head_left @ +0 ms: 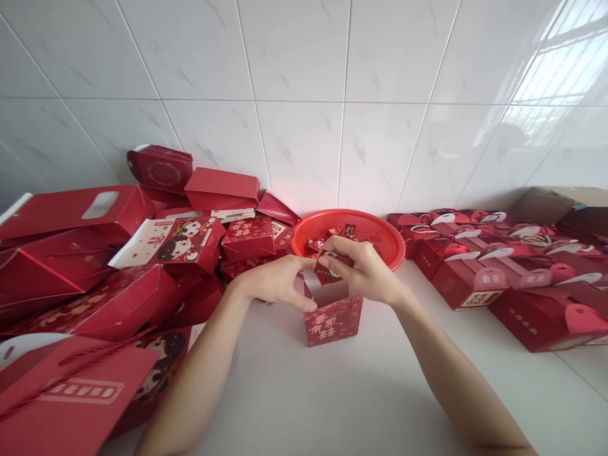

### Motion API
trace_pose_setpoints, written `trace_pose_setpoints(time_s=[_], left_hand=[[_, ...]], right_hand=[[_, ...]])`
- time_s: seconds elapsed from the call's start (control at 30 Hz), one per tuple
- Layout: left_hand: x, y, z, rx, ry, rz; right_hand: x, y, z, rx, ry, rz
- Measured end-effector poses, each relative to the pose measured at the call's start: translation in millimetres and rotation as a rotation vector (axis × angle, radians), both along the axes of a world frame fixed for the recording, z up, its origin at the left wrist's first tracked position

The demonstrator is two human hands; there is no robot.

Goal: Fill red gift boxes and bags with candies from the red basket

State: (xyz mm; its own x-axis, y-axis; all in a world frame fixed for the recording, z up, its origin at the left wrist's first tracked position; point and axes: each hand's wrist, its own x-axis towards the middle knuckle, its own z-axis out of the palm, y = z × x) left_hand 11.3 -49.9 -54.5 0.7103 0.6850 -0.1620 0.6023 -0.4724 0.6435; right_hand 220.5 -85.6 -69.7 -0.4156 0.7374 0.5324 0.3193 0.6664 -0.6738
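I have my left hand (278, 280) at the left of the box (333, 321), thumb and fingers spread. I bend my right hand (363, 269) over its back, fingers pinched.

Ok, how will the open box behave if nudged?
The open box is probably light and easily pushed: its walls look like thin card. It may flex if squeezed, since the top is open. The left hand at its rim should limit tipping.
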Motion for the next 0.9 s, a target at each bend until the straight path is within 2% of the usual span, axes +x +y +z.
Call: trace_pose_setpoints(time_s=[0.13,0.37,0.47,0.6,0.77,0.9], left_hand=[[-2,3,-1.1,-0.08,-0.043,0.001],[-1,2,2.7,-0.088,-0.184,-0.019],[-2,6,-0.2,-0.075,-0.232,-0.037],[-5,13,-6.2,-0.039,-0.235,-0.059],[-6,20,-10.4,-0.006,-0.241,-0.089],[-5,22,-11.1,0.039,-0.271,-0.053]], right_hand=[[-2,3,-1.0,-0.055,0.118,0.082],[1,10,-0.4,-0.066,0.349,-0.008],[1,13,-2.7,-0.054,0.311,-0.002],[2,13,-3.7,-0.053,0.143,0.03],[16,13,2.0,-0.028,0.124,-0.065],[32,16,4.7,-0.042,0.029,-0.13]])
